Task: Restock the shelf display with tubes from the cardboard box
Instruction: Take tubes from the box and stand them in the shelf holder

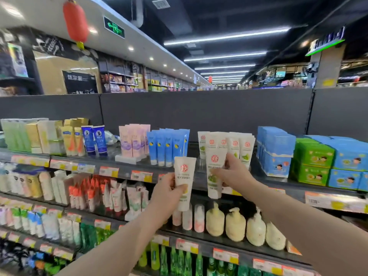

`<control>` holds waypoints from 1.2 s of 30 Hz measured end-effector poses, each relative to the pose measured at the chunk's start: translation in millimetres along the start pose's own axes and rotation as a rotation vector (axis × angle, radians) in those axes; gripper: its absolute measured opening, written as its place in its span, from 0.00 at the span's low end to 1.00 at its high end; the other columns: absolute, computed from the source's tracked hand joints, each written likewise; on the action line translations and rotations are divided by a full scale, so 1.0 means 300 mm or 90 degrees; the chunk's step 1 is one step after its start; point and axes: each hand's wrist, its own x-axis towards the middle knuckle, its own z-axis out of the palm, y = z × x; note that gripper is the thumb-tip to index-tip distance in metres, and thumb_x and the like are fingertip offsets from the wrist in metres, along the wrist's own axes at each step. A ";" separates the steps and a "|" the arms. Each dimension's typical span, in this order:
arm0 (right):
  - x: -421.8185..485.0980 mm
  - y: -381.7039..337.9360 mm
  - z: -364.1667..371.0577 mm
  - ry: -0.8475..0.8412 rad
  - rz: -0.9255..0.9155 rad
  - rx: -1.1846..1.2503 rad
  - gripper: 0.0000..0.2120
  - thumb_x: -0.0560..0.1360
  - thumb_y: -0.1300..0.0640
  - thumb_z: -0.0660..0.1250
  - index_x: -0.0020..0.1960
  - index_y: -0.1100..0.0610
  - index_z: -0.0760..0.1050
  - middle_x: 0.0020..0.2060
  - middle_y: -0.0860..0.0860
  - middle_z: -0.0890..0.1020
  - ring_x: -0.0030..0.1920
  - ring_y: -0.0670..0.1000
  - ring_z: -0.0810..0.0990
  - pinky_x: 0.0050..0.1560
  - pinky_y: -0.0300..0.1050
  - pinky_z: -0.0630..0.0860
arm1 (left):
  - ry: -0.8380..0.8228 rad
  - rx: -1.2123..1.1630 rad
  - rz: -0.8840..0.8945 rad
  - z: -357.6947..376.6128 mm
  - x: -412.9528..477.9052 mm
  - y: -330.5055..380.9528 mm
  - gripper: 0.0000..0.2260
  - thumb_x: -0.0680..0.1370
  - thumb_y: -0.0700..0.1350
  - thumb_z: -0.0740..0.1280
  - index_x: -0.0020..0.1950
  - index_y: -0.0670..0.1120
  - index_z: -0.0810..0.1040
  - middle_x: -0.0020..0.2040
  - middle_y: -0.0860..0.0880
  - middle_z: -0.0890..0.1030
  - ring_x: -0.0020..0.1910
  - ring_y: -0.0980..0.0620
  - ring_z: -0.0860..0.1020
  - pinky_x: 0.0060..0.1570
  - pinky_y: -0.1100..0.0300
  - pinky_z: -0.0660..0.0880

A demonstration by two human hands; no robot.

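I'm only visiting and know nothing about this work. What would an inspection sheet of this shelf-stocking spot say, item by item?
Surface: top shelf, dark, with price tags along its front edge.
Job's things: left white tube and right white tube, both held upright in front of the shelf; a standing row of matching tubes is on it; the cardboard box is not in view.
Clutter: blue tubes, pink tubes, blue and green boxes; pump bottles stand on a shelf below.
Hands: left hand grips one tube; right hand grips the other.
Cables: nothing seen.
Surroundings: store aisle, ceiling strip lights, red lantern.
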 end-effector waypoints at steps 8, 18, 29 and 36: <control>0.389 0.002 -0.055 0.008 -0.076 -0.100 0.11 0.72 0.59 0.70 0.50 0.50 0.72 0.40 0.43 0.78 0.40 0.40 0.76 0.35 0.35 0.70 | 0.040 0.003 0.011 0.086 0.314 -0.016 0.10 0.77 0.43 0.66 0.48 0.59 0.72 0.55 0.54 0.80 0.53 0.53 0.79 0.56 0.48 0.76; 0.668 -0.024 -0.022 0.033 -0.111 -0.208 0.12 0.70 0.57 0.72 0.48 0.51 0.71 0.44 0.49 0.79 0.44 0.49 0.78 0.39 0.45 0.76 | 0.008 -0.091 -0.014 0.105 0.503 -0.085 0.10 0.77 0.38 0.65 0.52 0.53 0.73 0.53 0.54 0.80 0.50 0.59 0.78 0.45 0.64 0.75; 0.826 -0.047 0.031 0.024 -0.019 -0.433 0.17 0.71 0.52 0.70 0.58 0.53 0.72 0.50 0.48 0.75 0.53 0.53 0.76 0.57 0.53 0.74 | -0.068 -0.092 0.023 0.078 0.624 -0.100 0.12 0.77 0.38 0.65 0.48 0.57 0.72 0.51 0.57 0.80 0.49 0.61 0.77 0.42 0.68 0.73; 0.883 0.005 0.067 -0.028 0.054 -0.517 0.06 0.72 0.49 0.66 0.46 0.50 0.72 0.44 0.48 0.77 0.44 0.52 0.77 0.43 0.45 0.72 | -0.104 -0.099 0.032 0.083 0.655 -0.110 0.12 0.76 0.39 0.66 0.48 0.57 0.72 0.49 0.59 0.80 0.50 0.60 0.78 0.49 0.62 0.76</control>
